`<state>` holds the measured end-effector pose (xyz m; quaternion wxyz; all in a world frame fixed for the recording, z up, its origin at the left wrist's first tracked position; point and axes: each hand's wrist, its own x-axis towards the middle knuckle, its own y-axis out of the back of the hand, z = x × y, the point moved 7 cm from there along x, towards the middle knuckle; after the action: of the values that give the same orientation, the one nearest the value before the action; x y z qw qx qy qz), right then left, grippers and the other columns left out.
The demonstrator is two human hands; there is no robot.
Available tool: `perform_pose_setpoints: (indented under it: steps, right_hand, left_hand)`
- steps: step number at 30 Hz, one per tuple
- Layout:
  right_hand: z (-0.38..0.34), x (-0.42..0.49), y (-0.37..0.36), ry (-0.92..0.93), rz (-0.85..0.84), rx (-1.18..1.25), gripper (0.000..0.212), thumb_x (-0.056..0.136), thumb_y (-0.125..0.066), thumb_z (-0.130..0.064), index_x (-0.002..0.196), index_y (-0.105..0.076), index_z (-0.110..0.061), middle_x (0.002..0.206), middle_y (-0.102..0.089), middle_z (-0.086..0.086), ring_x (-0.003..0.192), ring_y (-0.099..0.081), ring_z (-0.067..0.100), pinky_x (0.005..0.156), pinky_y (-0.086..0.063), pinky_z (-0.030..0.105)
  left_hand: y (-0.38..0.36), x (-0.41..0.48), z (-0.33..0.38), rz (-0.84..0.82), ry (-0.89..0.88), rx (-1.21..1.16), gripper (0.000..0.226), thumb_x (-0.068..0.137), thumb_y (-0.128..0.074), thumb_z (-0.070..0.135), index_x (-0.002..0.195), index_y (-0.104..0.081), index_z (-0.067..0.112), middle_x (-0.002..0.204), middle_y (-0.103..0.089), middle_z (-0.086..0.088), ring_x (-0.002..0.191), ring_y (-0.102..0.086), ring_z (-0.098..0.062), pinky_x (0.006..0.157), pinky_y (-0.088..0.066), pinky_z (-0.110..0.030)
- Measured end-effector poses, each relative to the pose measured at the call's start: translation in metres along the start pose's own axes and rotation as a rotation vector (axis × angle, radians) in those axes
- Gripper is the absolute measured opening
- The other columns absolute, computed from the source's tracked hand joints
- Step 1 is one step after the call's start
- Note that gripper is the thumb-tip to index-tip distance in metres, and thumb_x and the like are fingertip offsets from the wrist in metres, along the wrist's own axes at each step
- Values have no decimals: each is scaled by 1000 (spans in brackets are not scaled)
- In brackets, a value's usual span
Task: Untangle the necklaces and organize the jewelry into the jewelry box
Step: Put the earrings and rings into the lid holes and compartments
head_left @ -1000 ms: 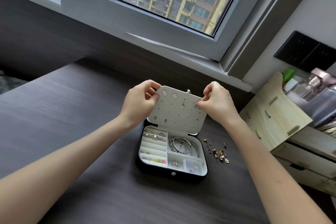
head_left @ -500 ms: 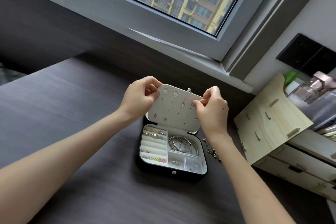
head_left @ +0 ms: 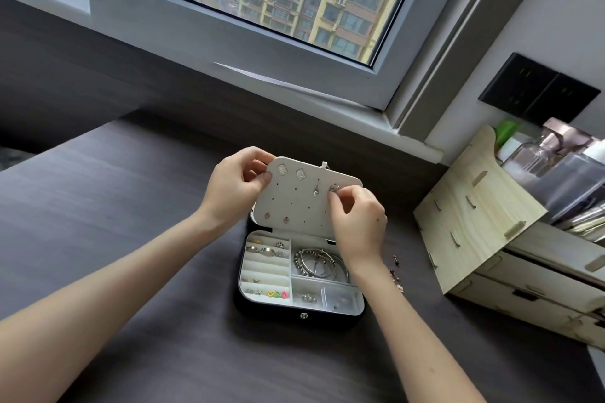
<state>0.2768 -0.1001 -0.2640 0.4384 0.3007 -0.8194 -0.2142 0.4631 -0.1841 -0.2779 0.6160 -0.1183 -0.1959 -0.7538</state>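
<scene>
The jewelry box (head_left: pixel 298 317) sits open on the dark counter (head_left: pixel 131 206), about midway between the near edge and the far edge under the window (head_left: pixel 294 3), and nearer the right end than the left. Its white earring panel (head_left: pixel 304 206) stands tilted up from the back of the box. The left hand (head_left: pixel 234 188) holds the panel's upper left corner, with the thumb on the face and the curled fingers behind it. The right hand (head_left: pixel 358 226) reaches over the panel's right side, its thumb and forefinger pressed together and pinching a small stud (head_left: pixel 332 190) near the top right holes; the other fingers curl loosely below. In the tray, silver bangles (head_left: pixel 317 263) fill the upper right compartment, partly under the right wrist. Rings (head_left: pixel 265 250) lie in the padded rows on the left, and bright coloured studs (head_left: pixel 276 294) sit in the bottom row. A little loose jewelry (head_left: pixel 396 275) lies on the counter just right of the box, between it and the wooden organizer (head_left: pixel 474 213) that closes off the right end. A broad stretch of counter runs left of the box and forward to the near edge, where both forearms come in.
</scene>
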Motion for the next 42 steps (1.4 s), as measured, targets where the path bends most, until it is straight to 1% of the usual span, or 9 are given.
perform_pose_setpoints:
  steps: [5, 9, 16, 21, 27, 32, 35, 40, 42]
  right_hand:
    - [2, 3, 3, -106, -76, 68, 13, 84, -66, -28, 84, -64, -15, 80, -65, -5, 76, -59, 11, 68, -45, 26]
    - [-2, 5, 1, -158, -76, 22, 18, 85, -65, -36, 81, -58, -20, 78, -61, -9, 78, -58, 13, 69, -46, 28]
    - [-2, 14, -1, -217, -161, -112, 8, 84, -57, -23, 80, -60, -17, 85, -63, -3, 86, -61, 22, 71, -48, 31]
    - [-13, 28, 4, -84, -311, -268, 12, 82, -57, -19, 82, -66, -11, 91, -66, 4, 88, -61, 25, 72, -48, 30]
    - [-24, 26, 9, 101, -231, -311, 17, 87, -54, -19, 86, -68, -10, 86, -68, 6, 82, -62, 25, 70, -48, 30]
    - [-3, 31, 3, -187, -306, -24, 15, 75, -56, -9, 68, -69, -6, 68, -68, 9, 66, -62, 23, 59, -52, 33]
    - [2, 36, -2, -311, -392, 60, 16, 70, -54, -3, 61, -67, -4, 58, -67, 11, 50, -55, 18, 48, -39, 27]
    - [-24, 42, -3, 33, -419, -353, 12, 78, -57, -10, 68, -63, -9, 70, -64, 4, 68, -58, 21, 56, -42, 26]
    - [-29, 45, -1, 113, -426, -396, 16, 85, -59, -19, 71, -65, -13, 73, -64, 0, 71, -59, 18, 59, -40, 25]
  left_hand:
    - [0, 0, -2, 14, 2, 11, 16, 86, -61, 2, 92, -65, 17, 82, -67, 1, 69, -59, -1, 61, -49, -19]
    - [0, 0, -3, 25, -4, 24, 15, 87, -61, 3, 93, -65, 16, 81, -67, 4, 73, -60, -6, 60, -49, -17]
    - [0, 0, -4, 16, -6, 22, 15, 87, -62, 5, 93, -64, 18, 83, -68, 2, 78, -63, -8, 62, -51, -20]
    - [-1, 0, -4, 10, -10, 25, 16, 87, -62, 6, 94, -64, 20, 82, -67, 4, 76, -64, -8, 62, -52, -21]
    - [-1, -1, -4, 11, -16, 45, 14, 88, -62, 7, 96, -63, 18, 82, -67, 5, 78, -64, -9, 62, -52, -20]
    - [-1, -2, 1, 2, -27, 26, 17, 87, -61, 6, 91, -63, 23, 82, -68, 4, 78, -64, -10, 63, -53, -23]
    - [-1, -2, 3, -13, -34, 11, 23, 87, -61, 5, 87, -62, 27, 81, -68, 1, 74, -63, -8, 64, -53, -28]
    - [-1, 0, 4, -28, -31, -23, 28, 86, -61, 1, 83, -62, 28, 81, -68, -2, 70, -59, -5, 64, -50, -29]
    - [-1, 0, 3, -26, -24, -28, 29, 86, -60, -1, 82, -61, 28, 82, -68, -4, 71, -59, -8, 63, -49, -28]
